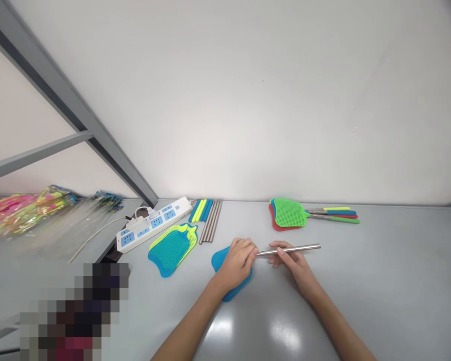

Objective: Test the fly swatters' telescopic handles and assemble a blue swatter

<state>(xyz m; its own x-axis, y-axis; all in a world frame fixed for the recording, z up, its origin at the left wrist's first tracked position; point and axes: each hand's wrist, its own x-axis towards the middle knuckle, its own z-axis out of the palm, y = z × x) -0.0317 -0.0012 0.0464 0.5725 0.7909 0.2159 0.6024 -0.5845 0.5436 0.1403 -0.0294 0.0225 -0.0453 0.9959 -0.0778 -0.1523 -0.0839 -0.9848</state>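
Note:
My left hand (237, 265) is closed over the neck of a blue fly swatter head (236, 292), which lies flat near the table's middle and is partly hidden by the hand. A silver metal rod (302, 248) reaches from the fingers of that hand toward the right. My right hand (291, 263) pinches this rod between thumb and fingers partway along it. The rod's thin end meets the swatter neck under my left fingers; how they join is hidden.
Blue and yellow swatter heads (169, 250) overlap at left. Behind them are several metal rods (211, 223), coloured grips (200, 210) and a power strip (154, 225). Swatters with handles (289, 213) are stacked at back right. Plastic-bagged items (41, 208) lie far left, beside a metal frame (71, 95).

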